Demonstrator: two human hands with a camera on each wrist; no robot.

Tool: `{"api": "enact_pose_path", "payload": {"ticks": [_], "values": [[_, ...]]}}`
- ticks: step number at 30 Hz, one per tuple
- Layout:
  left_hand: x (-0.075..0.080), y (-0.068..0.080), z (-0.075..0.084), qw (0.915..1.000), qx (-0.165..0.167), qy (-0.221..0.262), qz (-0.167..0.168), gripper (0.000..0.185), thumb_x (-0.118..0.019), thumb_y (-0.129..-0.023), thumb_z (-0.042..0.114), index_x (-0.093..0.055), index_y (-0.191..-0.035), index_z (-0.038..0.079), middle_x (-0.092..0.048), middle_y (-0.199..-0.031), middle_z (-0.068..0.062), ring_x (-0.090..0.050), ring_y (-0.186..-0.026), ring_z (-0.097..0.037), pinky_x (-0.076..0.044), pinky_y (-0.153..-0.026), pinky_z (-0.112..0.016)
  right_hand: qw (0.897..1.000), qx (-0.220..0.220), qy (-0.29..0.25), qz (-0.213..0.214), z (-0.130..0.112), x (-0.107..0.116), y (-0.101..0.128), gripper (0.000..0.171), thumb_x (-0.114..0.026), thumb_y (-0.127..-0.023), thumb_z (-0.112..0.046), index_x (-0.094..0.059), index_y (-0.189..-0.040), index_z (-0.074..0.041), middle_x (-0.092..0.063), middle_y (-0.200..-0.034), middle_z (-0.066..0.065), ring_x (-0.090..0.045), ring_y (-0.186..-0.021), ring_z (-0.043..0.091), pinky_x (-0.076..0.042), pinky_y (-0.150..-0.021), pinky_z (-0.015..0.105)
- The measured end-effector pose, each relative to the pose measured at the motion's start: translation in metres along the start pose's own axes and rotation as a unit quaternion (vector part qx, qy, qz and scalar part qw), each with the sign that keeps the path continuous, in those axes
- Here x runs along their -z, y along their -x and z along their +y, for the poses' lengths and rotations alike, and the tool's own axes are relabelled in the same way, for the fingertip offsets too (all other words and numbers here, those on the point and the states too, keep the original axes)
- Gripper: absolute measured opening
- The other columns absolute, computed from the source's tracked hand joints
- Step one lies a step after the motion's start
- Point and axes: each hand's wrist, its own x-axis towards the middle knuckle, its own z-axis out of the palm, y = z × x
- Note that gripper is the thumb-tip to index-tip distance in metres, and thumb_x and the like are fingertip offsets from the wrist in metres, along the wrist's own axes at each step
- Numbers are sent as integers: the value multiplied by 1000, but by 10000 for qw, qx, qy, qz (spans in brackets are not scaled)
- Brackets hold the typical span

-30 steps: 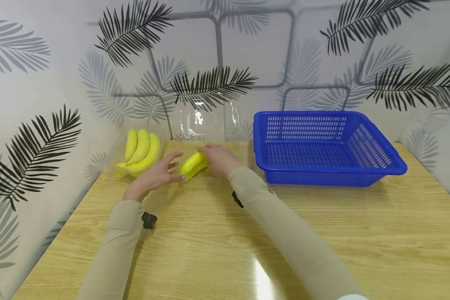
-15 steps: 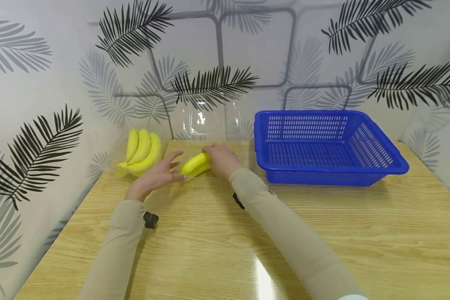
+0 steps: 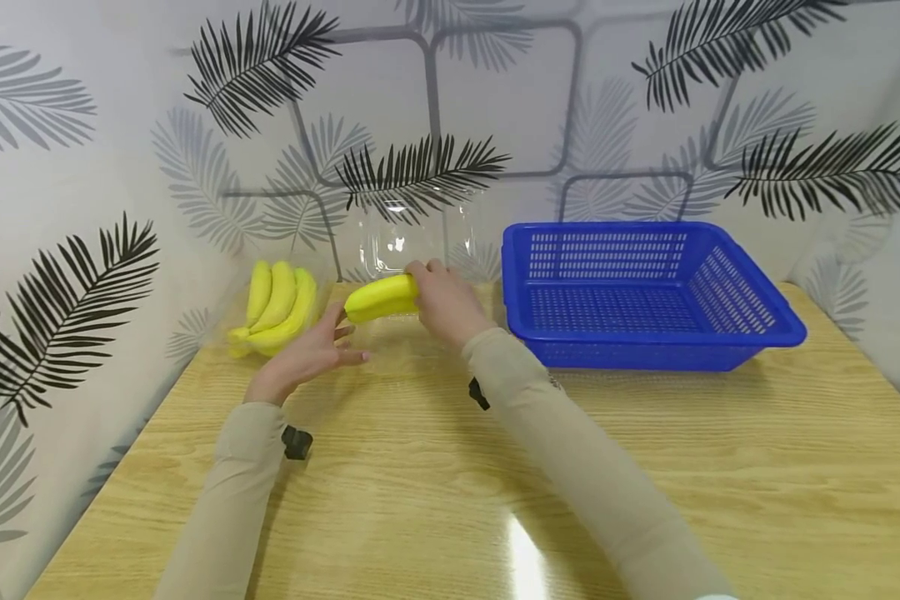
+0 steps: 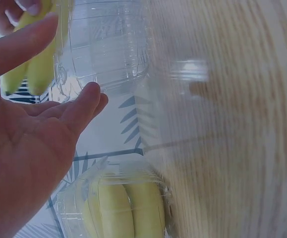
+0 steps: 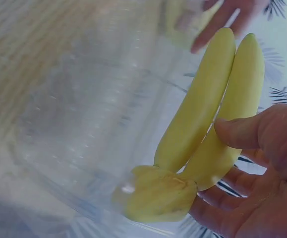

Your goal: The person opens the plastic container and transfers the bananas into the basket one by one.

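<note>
My right hand [image 3: 450,304] grips a small bunch of yellow bananas [image 5: 198,106], its thumb across one banana and its fingers behind. In the head view the bunch hangs over a clear plastic clamshell box [image 4: 108,44], whose lid [image 3: 420,242] stands raised at the back. My left hand [image 3: 307,354] is on the left side of this box, thumb and fingers spread apart, with nothing in its grasp. The tips of the held bananas overlap the left fingers in the head view. Close behind the left hand sits another clear box holding a bunch of bananas [image 3: 281,304].
A blue plastic basket [image 3: 667,340] with slotted walls stands at the right back of the wooden table [image 3: 390,483]. A wall covering with a leaf print [image 3: 525,100] rises right behind the boxes and along the left edge.
My right hand has lifted the banana bunch up from the box and turned it to lie more level. My left hand has stayed almost in place.
</note>
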Motion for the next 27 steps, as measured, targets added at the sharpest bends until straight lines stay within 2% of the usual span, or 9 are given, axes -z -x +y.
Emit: {"api": "enact_pose_path", "payload": {"ticks": [5,10,16,21,27], "values": [[-1,1,0,10000,-38,70,-42,98,-72,-90,20,-2,-157,10,-8,-162,-18,-23,-143,-43,-28,-113,-53,9995,-29,-295,99,-2,27,6,41,-61,-97,-8,-50,-136,-13,-54,-124,12,-51,-106,27,-49,-88,39],[0,0,-1,10000,-11,66,-68,95,-71,-91,19,-4,-157,7,-4,-163,-13,-21,-144,-40,-27,-113,-52,9986,17,-356,385,6,54,16,39,-60,-97,-9,-52,-135,-13,-54,-124,11,-50,-104,28,-49,-86,40],[1,2,-1,9999,-53,109,-118,95,-70,-92,17,-2,-157,7,-3,-163,-14,-19,-144,-42,-27,-113,-53,9966,38,-290,772,29,79,29,40,-63,-96,-10,-54,-135,-9,-57,-122,12,-55,-106,30,-45,-94,42],[2,2,-2,9999,-92,102,-87,94,-69,-92,14,-2,-157,8,-3,-163,-15,-20,-144,-43,-26,-113,-54,9945,80,-233,1020,47,98,38,38,-64,-95,-7,-56,-131,-8,-57,-121,14,-55,-107,32,-45,-93,45],[1,0,-1,9999,-68,74,-118,94,-70,-92,14,-3,-157,8,-3,-163,-15,-20,-144,-42,-26,-113,-53,9949,-162,-120,988,80,113,56,39,-64,-94,-5,-55,-131,-5,-57,-121,18,-54,-106,36,-44,-92,50]]}}
